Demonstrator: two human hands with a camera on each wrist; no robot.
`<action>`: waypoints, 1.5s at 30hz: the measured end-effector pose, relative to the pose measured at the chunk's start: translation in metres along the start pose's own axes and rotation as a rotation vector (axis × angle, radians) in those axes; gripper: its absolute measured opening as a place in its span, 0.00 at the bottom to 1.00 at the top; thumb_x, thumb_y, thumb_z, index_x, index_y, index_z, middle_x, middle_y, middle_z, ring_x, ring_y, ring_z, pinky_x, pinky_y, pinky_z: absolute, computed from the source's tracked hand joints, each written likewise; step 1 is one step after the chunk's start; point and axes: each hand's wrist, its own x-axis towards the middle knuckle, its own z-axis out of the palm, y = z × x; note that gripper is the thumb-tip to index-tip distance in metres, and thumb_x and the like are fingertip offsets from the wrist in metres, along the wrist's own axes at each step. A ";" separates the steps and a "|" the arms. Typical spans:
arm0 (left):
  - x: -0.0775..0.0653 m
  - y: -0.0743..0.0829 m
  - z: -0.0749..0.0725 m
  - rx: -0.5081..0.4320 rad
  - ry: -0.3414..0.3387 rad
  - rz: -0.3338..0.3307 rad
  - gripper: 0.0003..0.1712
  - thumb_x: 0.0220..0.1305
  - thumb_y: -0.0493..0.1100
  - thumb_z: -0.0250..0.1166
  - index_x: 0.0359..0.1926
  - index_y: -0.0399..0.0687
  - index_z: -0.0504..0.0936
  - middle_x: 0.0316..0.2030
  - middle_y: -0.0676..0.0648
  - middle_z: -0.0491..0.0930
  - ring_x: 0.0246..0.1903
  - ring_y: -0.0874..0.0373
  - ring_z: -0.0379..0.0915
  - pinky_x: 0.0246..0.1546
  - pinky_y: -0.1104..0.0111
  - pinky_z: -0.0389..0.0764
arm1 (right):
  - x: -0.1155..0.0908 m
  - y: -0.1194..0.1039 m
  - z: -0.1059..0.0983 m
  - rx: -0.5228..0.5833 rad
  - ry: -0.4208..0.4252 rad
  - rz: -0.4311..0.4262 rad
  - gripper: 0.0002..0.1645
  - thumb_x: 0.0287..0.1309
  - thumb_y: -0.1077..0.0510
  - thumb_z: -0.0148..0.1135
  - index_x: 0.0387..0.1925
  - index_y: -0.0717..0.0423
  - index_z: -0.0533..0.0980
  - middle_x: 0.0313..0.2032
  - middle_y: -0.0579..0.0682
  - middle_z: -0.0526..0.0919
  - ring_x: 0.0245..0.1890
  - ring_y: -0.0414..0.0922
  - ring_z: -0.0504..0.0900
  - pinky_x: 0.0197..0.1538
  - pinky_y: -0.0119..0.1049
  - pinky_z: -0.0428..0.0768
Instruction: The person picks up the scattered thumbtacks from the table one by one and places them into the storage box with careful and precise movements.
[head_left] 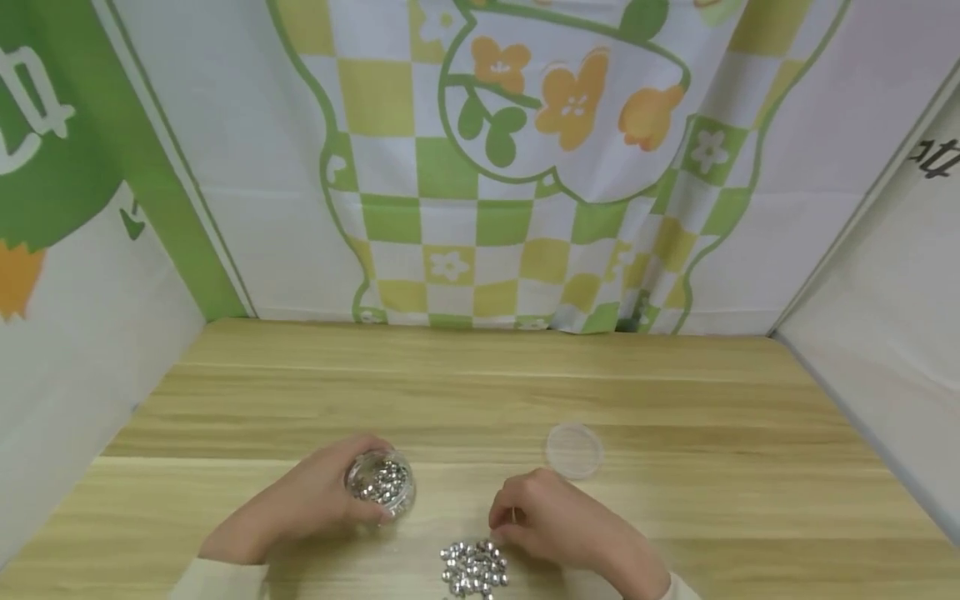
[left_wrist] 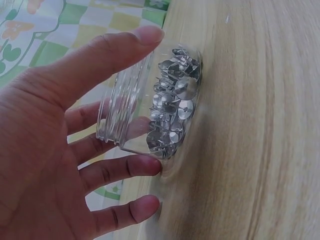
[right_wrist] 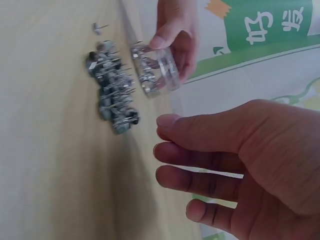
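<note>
My left hand (head_left: 318, 492) grips a clear plastic jar (head_left: 409, 498), thumb on one side and fingers on the other. Silver thumbtacks (left_wrist: 170, 102) cover the jar's bottom, and it stands on the table in the left wrist view. A pile of the same thumbtacks (head_left: 474, 569) lies to the right of the jar, near the front of the table. Just beside that pile is my right hand (head_left: 558, 521), its fingers loosely bent and the thumb close to the index finger. Nothing shows between those fingers in the right wrist view.
A round clear lid (head_left: 573, 450) lies flat on the wooden table (head_left: 360, 383), beyond my right hand. One loose thumbtack (right_wrist: 99, 28) sits apart from the pile. A checked, flowered curtain (head_left: 498, 217) hangs at the back edge; printed cloth walls stand on both sides.
</note>
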 end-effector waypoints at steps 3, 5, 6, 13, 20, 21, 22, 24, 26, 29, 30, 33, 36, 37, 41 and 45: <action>-0.002 -0.002 -0.002 -0.010 0.003 -0.017 0.43 0.37 0.59 0.78 0.55 0.46 0.75 0.54 0.41 0.79 0.51 0.41 0.74 0.52 0.37 0.76 | 0.000 0.001 0.004 0.005 -0.015 -0.023 0.03 0.53 0.60 0.69 0.32 0.51 0.85 0.30 0.40 0.87 0.30 0.28 0.78 0.36 0.23 0.83; -0.003 -0.003 -0.003 -0.013 0.005 -0.020 0.43 0.37 0.59 0.77 0.55 0.46 0.75 0.54 0.41 0.79 0.52 0.41 0.74 0.52 0.37 0.75 | 0.002 0.000 0.007 -0.002 -0.024 -0.040 0.03 0.54 0.60 0.69 0.32 0.51 0.85 0.30 0.40 0.87 0.30 0.28 0.78 0.36 0.23 0.83; -0.003 -0.003 -0.003 -0.015 0.006 -0.017 0.43 0.37 0.59 0.77 0.55 0.46 0.75 0.53 0.41 0.79 0.52 0.41 0.74 0.52 0.37 0.75 | 0.003 0.000 0.009 -0.011 -0.025 -0.049 0.03 0.54 0.60 0.69 0.32 0.51 0.85 0.30 0.40 0.87 0.30 0.28 0.78 0.37 0.22 0.83; -0.004 -0.002 -0.002 -0.011 0.022 -0.009 0.43 0.36 0.58 0.78 0.54 0.44 0.75 0.52 0.40 0.80 0.50 0.41 0.74 0.52 0.37 0.76 | 0.005 -0.002 0.016 -0.043 -0.015 -0.045 0.04 0.53 0.62 0.68 0.30 0.50 0.85 0.28 0.38 0.84 0.29 0.28 0.77 0.36 0.21 0.82; -0.004 -0.001 -0.002 -0.015 0.010 -0.015 0.43 0.37 0.59 0.77 0.54 0.45 0.75 0.53 0.41 0.79 0.52 0.40 0.74 0.52 0.36 0.75 | 0.005 -0.001 0.017 -0.064 -0.001 -0.026 0.04 0.54 0.62 0.67 0.29 0.49 0.84 0.27 0.38 0.84 0.27 0.27 0.76 0.35 0.21 0.82; -0.004 -0.001 -0.002 -0.012 0.010 -0.015 0.43 0.37 0.59 0.77 0.54 0.45 0.75 0.53 0.41 0.79 0.52 0.40 0.74 0.52 0.36 0.75 | 0.005 -0.001 0.016 -0.065 -0.002 -0.019 0.04 0.54 0.62 0.67 0.29 0.49 0.84 0.27 0.38 0.84 0.28 0.28 0.77 0.35 0.22 0.83; -0.004 -0.001 -0.002 -0.010 0.009 -0.013 0.43 0.37 0.59 0.77 0.54 0.45 0.75 0.53 0.41 0.79 0.52 0.40 0.74 0.52 0.36 0.75 | 0.005 -0.001 0.015 -0.069 -0.002 -0.015 0.04 0.55 0.62 0.67 0.29 0.50 0.84 0.27 0.38 0.84 0.28 0.28 0.77 0.35 0.22 0.83; -0.004 -0.001 -0.002 -0.014 0.010 -0.011 0.42 0.37 0.59 0.77 0.54 0.45 0.75 0.53 0.41 0.79 0.52 0.41 0.74 0.52 0.37 0.75 | 0.005 0.000 0.013 -0.076 0.006 -0.005 0.04 0.55 0.62 0.67 0.29 0.50 0.84 0.28 0.38 0.85 0.28 0.28 0.77 0.36 0.24 0.84; -0.004 0.000 -0.001 -0.019 0.010 -0.016 0.43 0.37 0.59 0.78 0.54 0.45 0.75 0.53 0.41 0.79 0.52 0.41 0.73 0.53 0.37 0.75 | 0.008 -0.001 0.010 -0.082 0.021 -0.003 0.03 0.56 0.62 0.66 0.29 0.50 0.84 0.28 0.39 0.85 0.28 0.29 0.77 0.35 0.24 0.84; -0.003 0.001 -0.001 -0.024 0.005 -0.020 0.43 0.37 0.59 0.78 0.54 0.45 0.75 0.53 0.41 0.79 0.52 0.41 0.73 0.53 0.37 0.75 | 0.020 -0.009 0.007 -0.094 0.066 -0.012 0.03 0.57 0.61 0.66 0.31 0.51 0.84 0.29 0.40 0.86 0.29 0.30 0.78 0.35 0.25 0.84; -0.002 0.001 -0.001 -0.025 0.005 -0.018 0.43 0.37 0.59 0.78 0.54 0.44 0.75 0.53 0.41 0.79 0.52 0.41 0.73 0.53 0.37 0.75 | 0.027 -0.013 0.007 -0.098 0.085 -0.022 0.02 0.57 0.60 0.66 0.32 0.51 0.84 0.29 0.41 0.86 0.29 0.30 0.78 0.35 0.25 0.84; -0.001 0.001 -0.001 -0.026 0.002 0.001 0.43 0.37 0.59 0.77 0.54 0.44 0.75 0.52 0.42 0.80 0.51 0.42 0.74 0.52 0.37 0.75 | 0.055 -0.028 0.009 -0.128 0.145 -0.080 0.03 0.58 0.59 0.65 0.34 0.52 0.84 0.31 0.42 0.86 0.29 0.31 0.78 0.35 0.24 0.83; -0.001 0.000 -0.001 -0.013 0.001 0.021 0.41 0.38 0.59 0.77 0.53 0.46 0.76 0.51 0.44 0.81 0.51 0.44 0.74 0.53 0.39 0.75 | 0.085 -0.042 0.016 -0.187 0.188 -0.141 0.04 0.59 0.57 0.65 0.35 0.50 0.84 0.30 0.41 0.85 0.27 0.31 0.77 0.34 0.22 0.81; -0.001 -0.001 -0.001 -0.015 -0.005 0.021 0.40 0.38 0.59 0.77 0.52 0.47 0.76 0.51 0.44 0.81 0.51 0.45 0.74 0.53 0.40 0.75 | 0.093 -0.045 0.018 -0.203 0.193 -0.152 0.05 0.59 0.57 0.65 0.35 0.50 0.84 0.31 0.41 0.85 0.27 0.31 0.76 0.34 0.21 0.80; -0.001 -0.002 0.000 -0.012 -0.016 0.008 0.40 0.40 0.59 0.77 0.54 0.47 0.75 0.53 0.44 0.80 0.53 0.45 0.72 0.54 0.40 0.74 | 0.110 -0.051 0.024 -0.236 0.187 -0.157 0.05 0.59 0.56 0.65 0.36 0.49 0.85 0.32 0.41 0.85 0.27 0.30 0.75 0.32 0.19 0.79; 0.000 -0.001 0.001 -0.010 -0.015 -0.003 0.42 0.40 0.59 0.77 0.56 0.46 0.75 0.56 0.42 0.78 0.57 0.42 0.70 0.58 0.38 0.72 | 0.111 -0.049 0.024 -0.183 0.189 -0.127 0.06 0.59 0.57 0.65 0.37 0.49 0.85 0.32 0.40 0.84 0.28 0.30 0.75 0.33 0.21 0.79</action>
